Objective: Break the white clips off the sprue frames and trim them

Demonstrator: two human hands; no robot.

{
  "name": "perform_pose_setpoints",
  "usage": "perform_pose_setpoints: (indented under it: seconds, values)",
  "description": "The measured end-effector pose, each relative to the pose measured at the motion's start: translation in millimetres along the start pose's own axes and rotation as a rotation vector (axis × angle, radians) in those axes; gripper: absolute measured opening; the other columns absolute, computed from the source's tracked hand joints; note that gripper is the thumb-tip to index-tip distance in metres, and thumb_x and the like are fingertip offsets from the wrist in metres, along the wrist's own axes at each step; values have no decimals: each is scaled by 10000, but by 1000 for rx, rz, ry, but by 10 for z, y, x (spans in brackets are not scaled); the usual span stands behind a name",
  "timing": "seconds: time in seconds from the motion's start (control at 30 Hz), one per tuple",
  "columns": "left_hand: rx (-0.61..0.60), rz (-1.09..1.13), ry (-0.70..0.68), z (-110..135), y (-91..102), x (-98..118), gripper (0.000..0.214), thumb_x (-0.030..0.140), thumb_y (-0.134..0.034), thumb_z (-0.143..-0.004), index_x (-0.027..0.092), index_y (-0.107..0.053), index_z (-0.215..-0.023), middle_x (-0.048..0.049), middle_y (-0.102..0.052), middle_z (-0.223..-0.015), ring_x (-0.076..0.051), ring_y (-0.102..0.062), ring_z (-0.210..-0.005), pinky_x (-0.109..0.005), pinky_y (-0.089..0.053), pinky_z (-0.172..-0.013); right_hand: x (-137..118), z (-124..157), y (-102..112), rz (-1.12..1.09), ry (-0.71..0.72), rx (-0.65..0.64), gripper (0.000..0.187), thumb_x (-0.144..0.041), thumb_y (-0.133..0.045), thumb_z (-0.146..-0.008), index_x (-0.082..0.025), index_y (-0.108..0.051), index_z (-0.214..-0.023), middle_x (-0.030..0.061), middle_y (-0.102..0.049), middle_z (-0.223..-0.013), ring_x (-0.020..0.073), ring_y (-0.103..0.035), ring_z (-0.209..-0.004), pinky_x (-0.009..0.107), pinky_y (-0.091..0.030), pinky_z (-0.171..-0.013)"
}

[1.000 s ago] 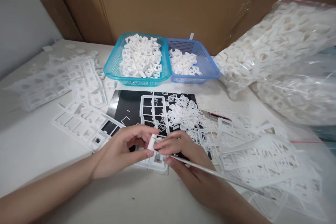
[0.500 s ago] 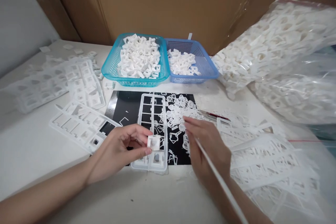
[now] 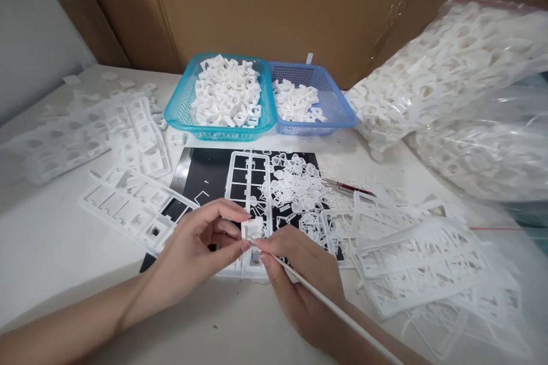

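Between the thumb and fingers of my left hand [image 3: 209, 236] is a small white square rubber-like piece [image 3: 253, 228] with an opening in it, tilted upward. My right hand [image 3: 302, 282] pinches a long thin white-handled tool [image 3: 338, 313] like a pen. Its tip meets the lower edge of the piece, and its exact shape is too small to make out. Below both hands lies a white moulded frame [image 3: 232, 179] with two rows of compartments, mostly vacant. It rests on a black mat [image 3: 205, 168].
Thin white trimmings [image 3: 295, 182] cover the mat's right side, beside red-handled tweezers [image 3: 349, 187]. Behind stand a teal basket [image 3: 173, 117] and a blue basket [image 3: 342, 111] holding white pieces. More moulded sheets [image 3: 128, 205] lie left, stripped frames [image 3: 423, 268] right. Stuffed plastic bags [image 3: 462, 63] lean at right.
My right hand has moved left from over the trimmings, bringing the tool's tip to the white piece. My left hand has tilted the piece slightly while keeping its hold.
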State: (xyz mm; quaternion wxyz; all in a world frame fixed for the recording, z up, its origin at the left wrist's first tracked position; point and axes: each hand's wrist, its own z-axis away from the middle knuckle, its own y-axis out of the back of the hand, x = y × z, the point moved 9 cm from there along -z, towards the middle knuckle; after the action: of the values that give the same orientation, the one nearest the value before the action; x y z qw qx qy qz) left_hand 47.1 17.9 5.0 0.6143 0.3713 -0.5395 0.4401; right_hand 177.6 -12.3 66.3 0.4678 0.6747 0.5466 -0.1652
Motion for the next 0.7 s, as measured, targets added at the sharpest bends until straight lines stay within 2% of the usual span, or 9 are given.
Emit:
perform_pose_setpoints:
  seconds: [0.43, 0.57, 0.7]
  values:
    - [-14, -89, -183, 17, -52, 173, 216, 90, -620, -861, 277, -637, -967, -1, -569, -984, -110, -620, -828, -199, -575, -686, -52, 42, -34, 143, 109, 41, 176, -25, -516, -849, -128, -629, -935, 77, -645, -760, 169, -607, -705, 306, -526, -622]
    - [9, -64, -138, 28, -43, 180, 181, 104, -637, -847, 256, -642, -944, -3, -575, -954, -117, -621, -818, -217, -569, -703, -92, 65, -71, 258, 173, 38, 196, -56, -540, -853, -135, -636, -1004, 106, -663, -896, 200, -619, -842, 363, -557, -719]
    - [36, 33, 1, 7, 8, 58, 130, 148, -655, -841, 229, -605, -929, -2, -592, -928, -118, -628, -765, -221, -539, -664, -229, 96, -134, 420, 330, 22, 217, -31, -573, -838, -91, -630, -1039, 201, -680, -1081, 270, -616, -1080, 416, -578, -860]
